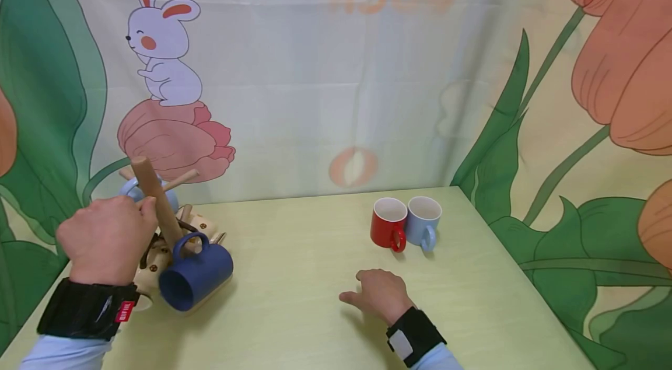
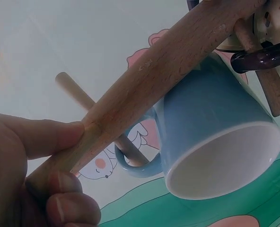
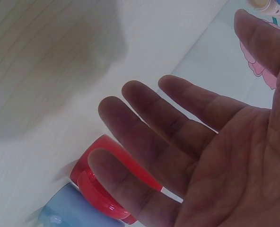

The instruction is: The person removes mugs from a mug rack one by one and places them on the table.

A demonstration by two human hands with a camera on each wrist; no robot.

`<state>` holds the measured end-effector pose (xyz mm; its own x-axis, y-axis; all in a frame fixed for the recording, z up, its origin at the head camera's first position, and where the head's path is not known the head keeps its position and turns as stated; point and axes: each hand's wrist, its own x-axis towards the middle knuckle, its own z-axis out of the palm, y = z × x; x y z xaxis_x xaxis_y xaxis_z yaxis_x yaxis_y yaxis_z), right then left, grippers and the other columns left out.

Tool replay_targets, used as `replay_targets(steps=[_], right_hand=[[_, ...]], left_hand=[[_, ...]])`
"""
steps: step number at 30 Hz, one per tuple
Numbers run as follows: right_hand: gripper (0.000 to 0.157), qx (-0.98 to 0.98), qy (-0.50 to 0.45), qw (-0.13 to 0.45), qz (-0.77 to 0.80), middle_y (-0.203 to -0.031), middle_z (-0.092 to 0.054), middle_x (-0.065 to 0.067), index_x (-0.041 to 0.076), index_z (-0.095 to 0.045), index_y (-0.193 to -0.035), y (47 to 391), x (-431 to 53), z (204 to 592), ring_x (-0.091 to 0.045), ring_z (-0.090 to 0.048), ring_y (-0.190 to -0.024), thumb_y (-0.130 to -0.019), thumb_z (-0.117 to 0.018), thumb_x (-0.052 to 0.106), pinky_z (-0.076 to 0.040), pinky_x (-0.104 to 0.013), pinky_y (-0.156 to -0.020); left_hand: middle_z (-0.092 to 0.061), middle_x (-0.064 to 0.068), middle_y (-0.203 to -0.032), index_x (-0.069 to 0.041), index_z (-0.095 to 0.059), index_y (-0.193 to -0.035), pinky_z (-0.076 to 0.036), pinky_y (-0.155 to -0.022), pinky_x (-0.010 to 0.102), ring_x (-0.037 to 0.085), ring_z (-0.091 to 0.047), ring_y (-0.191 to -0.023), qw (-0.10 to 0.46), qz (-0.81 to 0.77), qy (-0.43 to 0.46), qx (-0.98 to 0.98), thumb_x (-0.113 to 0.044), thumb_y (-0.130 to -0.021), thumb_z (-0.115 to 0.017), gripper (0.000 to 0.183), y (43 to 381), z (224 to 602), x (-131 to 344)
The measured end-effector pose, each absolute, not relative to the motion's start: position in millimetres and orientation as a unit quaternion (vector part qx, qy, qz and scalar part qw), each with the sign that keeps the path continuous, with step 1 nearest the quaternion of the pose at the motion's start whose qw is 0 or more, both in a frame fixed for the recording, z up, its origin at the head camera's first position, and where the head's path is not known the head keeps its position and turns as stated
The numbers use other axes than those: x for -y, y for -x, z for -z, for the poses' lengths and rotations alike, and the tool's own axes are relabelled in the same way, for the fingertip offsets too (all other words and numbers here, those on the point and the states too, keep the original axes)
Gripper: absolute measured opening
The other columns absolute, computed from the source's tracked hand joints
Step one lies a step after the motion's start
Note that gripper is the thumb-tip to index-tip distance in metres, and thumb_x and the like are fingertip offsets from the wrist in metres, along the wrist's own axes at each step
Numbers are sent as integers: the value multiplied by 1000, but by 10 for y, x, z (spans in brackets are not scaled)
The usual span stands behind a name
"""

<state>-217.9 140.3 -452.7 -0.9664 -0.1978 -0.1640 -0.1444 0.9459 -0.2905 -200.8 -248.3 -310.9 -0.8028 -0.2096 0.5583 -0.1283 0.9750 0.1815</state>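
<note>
My left hand (image 1: 112,236) grips the wooden mug rack (image 1: 155,201) near the top of its post, thumb and fingers pinching the wood in the left wrist view. A light blue mug (image 2: 220,127) hangs by its handle from a peg. On the near side hangs a dark blue mug (image 1: 196,273), its mouth tilted down. Cream patterned mugs (image 1: 202,224) with dark handles sit lower, partly hidden. My right hand (image 1: 379,295) hovers above the table with fingers spread, holding nothing. Beyond it stand a red mug (image 1: 387,224) and another light blue mug (image 1: 423,221), side by side.
The pale wooden table (image 1: 294,276) ends at a printed cloth backdrop (image 1: 294,96) behind and at the right. The rack with its mugs occupies the table's left side. The two upright mugs stand near the back right corner.
</note>
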Motion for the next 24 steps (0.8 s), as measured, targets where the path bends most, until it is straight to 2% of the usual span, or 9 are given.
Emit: replay_targets(steps=[14, 18, 21, 24], right_hand=[[54, -981, 91, 100, 141, -97, -70, -8, 4, -70, -113, 2158, -1377, 4498, -27, -64, -87, -85, -72, 50, -53, -48, -75], [54, -981, 89, 101, 139, -98, -70, -8, 4, -70, -113, 2161, -1368, 4501, -28, -64, -87, -85, -72, 50, -53, -48, -76], [54, -981, 88, 103, 140, -99, -70, -8, 4, -70, -114, 2162, -1361, 4506, -28, -64, -88, -85, -72, 50, -52, -49, -77], [54, -981, 88, 103, 140, -100, -70, -8, 5, -70, -114, 2163, -1358, 4511, -28, -64, -89, -85, -72, 50, -52, -50, -78]], left_hand=[[-40, 10, -46, -5, -45, -51, -31, -34, 44, 33, -44, -37, 248, 88, -77, 962, -37, -102, -51, 60, 1975, 3123, 2522], [-38, 10, -44, -6, -44, -53, -28, -33, 42, 32, -39, -35, 284, 87, -59, 953, -48, -100, -53, 64, 1951, 3126, 2570], [-40, 11, -46, -3, -47, -59, -28, -33, 42, 31, -38, -36, 286, 97, -60, 951, -59, -99, -46, 69, 1930, 3096, 2629], [-45, 13, -52, -1, -52, -71, -32, -35, 45, 32, -42, -41, 249, 121, -81, 958, -65, -100, -33, 73, 1907, 3045, 2710]])
